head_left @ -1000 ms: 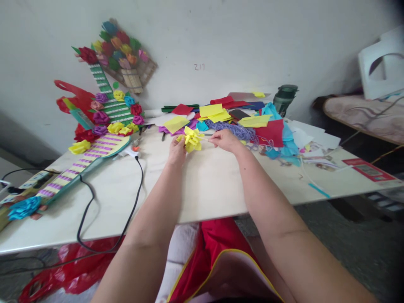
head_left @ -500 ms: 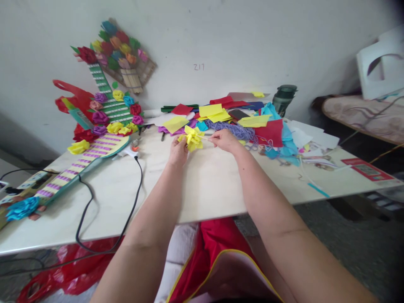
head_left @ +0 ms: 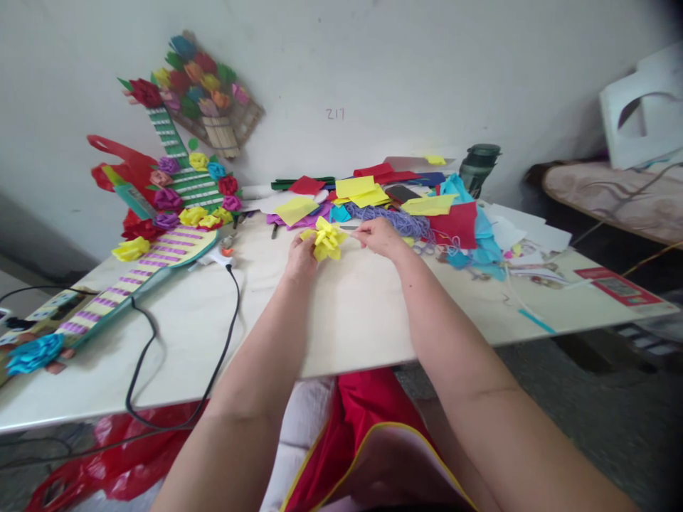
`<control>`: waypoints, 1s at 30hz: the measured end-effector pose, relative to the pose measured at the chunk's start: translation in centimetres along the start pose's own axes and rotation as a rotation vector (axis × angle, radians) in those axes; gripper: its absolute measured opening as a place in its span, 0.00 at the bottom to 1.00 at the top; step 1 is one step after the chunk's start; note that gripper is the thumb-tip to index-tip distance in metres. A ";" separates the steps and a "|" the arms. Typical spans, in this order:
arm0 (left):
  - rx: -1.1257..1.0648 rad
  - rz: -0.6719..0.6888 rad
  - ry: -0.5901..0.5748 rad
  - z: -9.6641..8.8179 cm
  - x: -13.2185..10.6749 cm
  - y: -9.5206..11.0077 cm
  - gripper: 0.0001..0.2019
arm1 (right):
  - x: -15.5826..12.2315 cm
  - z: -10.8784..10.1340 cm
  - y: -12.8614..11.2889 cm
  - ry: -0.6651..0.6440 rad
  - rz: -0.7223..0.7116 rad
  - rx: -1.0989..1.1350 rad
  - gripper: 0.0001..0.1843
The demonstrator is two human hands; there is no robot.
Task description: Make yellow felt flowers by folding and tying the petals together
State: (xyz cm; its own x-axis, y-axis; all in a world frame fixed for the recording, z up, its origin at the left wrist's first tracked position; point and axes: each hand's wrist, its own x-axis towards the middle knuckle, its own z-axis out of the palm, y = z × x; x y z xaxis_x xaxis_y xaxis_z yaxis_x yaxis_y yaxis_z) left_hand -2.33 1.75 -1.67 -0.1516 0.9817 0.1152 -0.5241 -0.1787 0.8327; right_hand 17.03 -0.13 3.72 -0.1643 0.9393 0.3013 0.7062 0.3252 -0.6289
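Note:
My left hand (head_left: 303, 257) is closed around the base of a yellow paper flower (head_left: 329, 240), whose crumpled petals spread to the right of the fingers. To the flower's right, my right hand (head_left: 378, 237) is pinched on a thin pale stick or strand, which points toward the petals and is hard to see. Both hands are just above the table, close to its back half. Behind them lie loose yellow paper sheets (head_left: 356, 188) and a tangle of purple yarn (head_left: 395, 219).
A guitar-shaped board (head_left: 136, 274) with paper flowers covers the table's left side, beside a black cable (head_left: 235, 313). A red sheet (head_left: 453, 225), light-blue crepe paper (head_left: 485, 245) and a dark green bottle (head_left: 479, 169) are at the back right. White papers (head_left: 533, 231) lie further right.
The flower has turned slightly in my left hand, its petals facing more toward me. The pale stick by my right fingertips shows less than before. Both hands stay in nearly the same place.

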 end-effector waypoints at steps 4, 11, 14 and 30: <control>-0.005 0.012 0.028 -0.2 0.4 -0.4 0.13 | 0.0 0.0 0.0 -0.018 -0.010 -0.002 0.12; -0.013 0.020 0.062 -0.1 0.6 -0.6 0.08 | 0.1 0.1 0.1 0.018 -0.027 0.053 0.13; -0.025 -0.004 0.026 0.2 0.2 -0.4 0.10 | 0.1 0.1 -0.1 0.064 -0.001 0.090 0.15; 0.015 -0.053 -0.185 1.7 -1.8 0.5 0.14 | 0.2 1.0 -0.7 0.047 0.052 0.238 0.11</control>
State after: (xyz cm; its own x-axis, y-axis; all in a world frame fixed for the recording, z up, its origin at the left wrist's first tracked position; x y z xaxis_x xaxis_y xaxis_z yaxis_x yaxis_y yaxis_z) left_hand -0.93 0.02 -0.57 0.0337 0.9853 0.1674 -0.5141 -0.1266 0.8484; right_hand 15.78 -0.04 3.55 -0.0958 0.9513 0.2931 0.5296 0.2980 -0.7942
